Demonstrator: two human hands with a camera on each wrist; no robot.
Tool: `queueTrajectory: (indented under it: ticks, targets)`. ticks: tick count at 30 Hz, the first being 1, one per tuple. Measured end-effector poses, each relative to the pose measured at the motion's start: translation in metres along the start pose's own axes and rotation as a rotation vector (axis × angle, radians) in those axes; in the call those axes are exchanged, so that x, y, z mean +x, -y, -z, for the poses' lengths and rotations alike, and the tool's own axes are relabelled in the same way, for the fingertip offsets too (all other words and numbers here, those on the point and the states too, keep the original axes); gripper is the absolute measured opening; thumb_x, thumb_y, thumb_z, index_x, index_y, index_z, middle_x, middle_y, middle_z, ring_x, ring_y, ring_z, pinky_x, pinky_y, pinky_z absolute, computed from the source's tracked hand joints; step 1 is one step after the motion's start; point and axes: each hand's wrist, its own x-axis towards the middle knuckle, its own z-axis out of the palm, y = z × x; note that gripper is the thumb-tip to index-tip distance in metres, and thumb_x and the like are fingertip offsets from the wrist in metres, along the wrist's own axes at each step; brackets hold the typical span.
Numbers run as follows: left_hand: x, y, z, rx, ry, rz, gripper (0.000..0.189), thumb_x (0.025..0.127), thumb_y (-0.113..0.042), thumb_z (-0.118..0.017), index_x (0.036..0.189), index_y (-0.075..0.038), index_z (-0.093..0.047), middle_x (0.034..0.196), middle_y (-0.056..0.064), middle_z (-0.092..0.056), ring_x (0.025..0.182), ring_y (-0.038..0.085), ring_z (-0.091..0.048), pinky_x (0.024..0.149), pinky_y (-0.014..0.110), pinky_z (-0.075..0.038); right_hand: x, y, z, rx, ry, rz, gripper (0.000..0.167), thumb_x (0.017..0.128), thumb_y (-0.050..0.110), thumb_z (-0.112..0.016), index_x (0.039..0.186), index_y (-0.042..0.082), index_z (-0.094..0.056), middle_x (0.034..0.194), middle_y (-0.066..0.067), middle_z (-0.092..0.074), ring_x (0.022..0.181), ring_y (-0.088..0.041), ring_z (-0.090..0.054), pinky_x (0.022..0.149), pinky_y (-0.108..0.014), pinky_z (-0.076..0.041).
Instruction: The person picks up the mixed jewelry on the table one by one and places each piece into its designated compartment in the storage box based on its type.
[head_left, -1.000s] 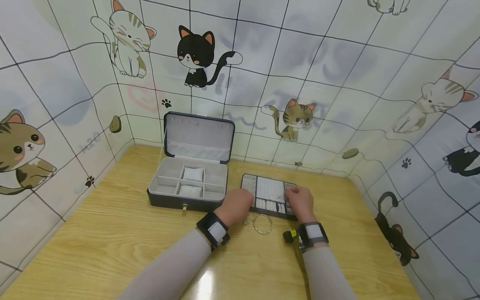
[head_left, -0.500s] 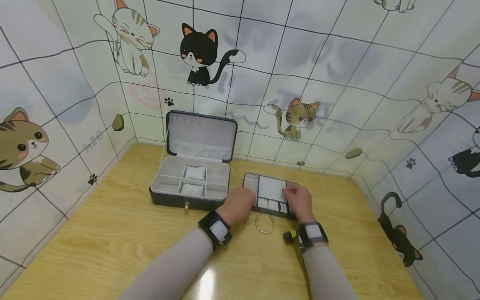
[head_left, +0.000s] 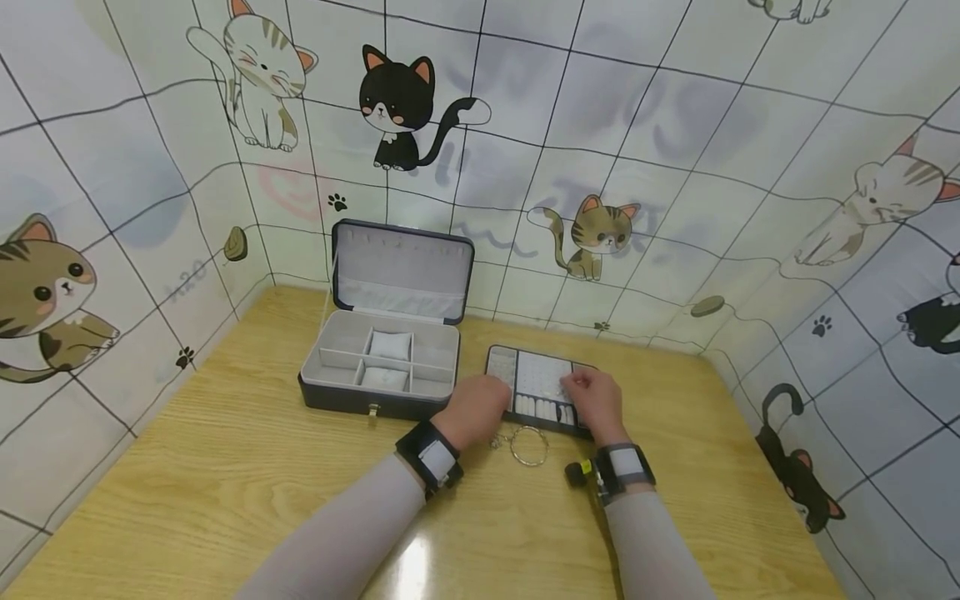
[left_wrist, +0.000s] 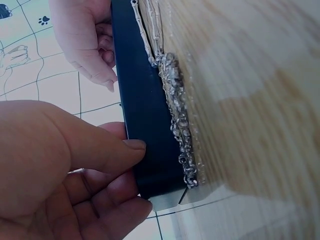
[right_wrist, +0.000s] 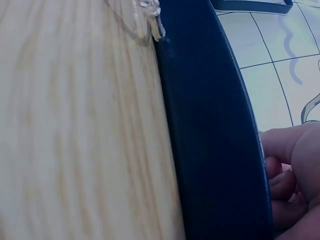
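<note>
My left hand [head_left: 474,410] grips the front left corner of a dark jewelry tray [head_left: 536,423]; in the left wrist view its thumb [left_wrist: 115,150] lies against the tray's navy side. Over the tray's right part is my right hand [head_left: 597,402], fingers curled and fingertips close over the pale earring pad [head_left: 542,373]. I cannot tell what, if anything, it pinches. White ring rolls [head_left: 536,407] line the tray's front. On the table before it lie a thin bangle [head_left: 529,464] and a sparkling chain-like piece of jewelry [left_wrist: 180,120].
Left of the tray stands a navy jewelry box [head_left: 337,399], lid [head_left: 403,271] raised, with divided compartments holding two white cushions [head_left: 390,346]. The wooden table [head_left: 225,467] meets a cat-patterned wall covering [head_left: 502,167] at the back and sides.
My right hand has shifted slightly left, from the tray's right compartment toward the earring pad. My left hand stays at the tray's corner. The head view has shifted a little.
</note>
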Motion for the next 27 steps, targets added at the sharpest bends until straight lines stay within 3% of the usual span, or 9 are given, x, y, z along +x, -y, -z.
queueTrajectory:
  ticks: [10, 27]
  targets:
    - [0.0009, 0.0013, -0.0006, 0.0, -0.013, 0.003, 0.016, 0.092, -0.008, -0.071, 0.079, -0.017, -0.072, 0.079, -0.001, -0.071, 0.07, 0.016, -0.064, 0.056, 0.033, -0.051, 0.0011, -0.0035, -0.0017, -0.024, 0.011, 0.05, 0.022, 0.097, 0.029, -0.074, 0.097, 0.008, -0.078, 0.079, -0.006, -0.064, 0.07, -0.022, -0.054, 0.063, -0.033, -0.042]
    - [-0.0015, 0.0002, 0.0046, -0.006, 0.005, 0.003, 0.013, 0.091, -0.007, -0.072, 0.081, -0.017, -0.072, 0.079, -0.001, -0.07, 0.069, 0.015, -0.062, 0.055, 0.032, -0.05, 0.0017, -0.0028, -0.0028, -0.04, 0.03, 0.056, 0.016, 0.095, 0.024, -0.074, 0.097, 0.009, -0.079, 0.081, -0.006, -0.065, 0.075, -0.022, -0.056, 0.067, -0.032, -0.042]
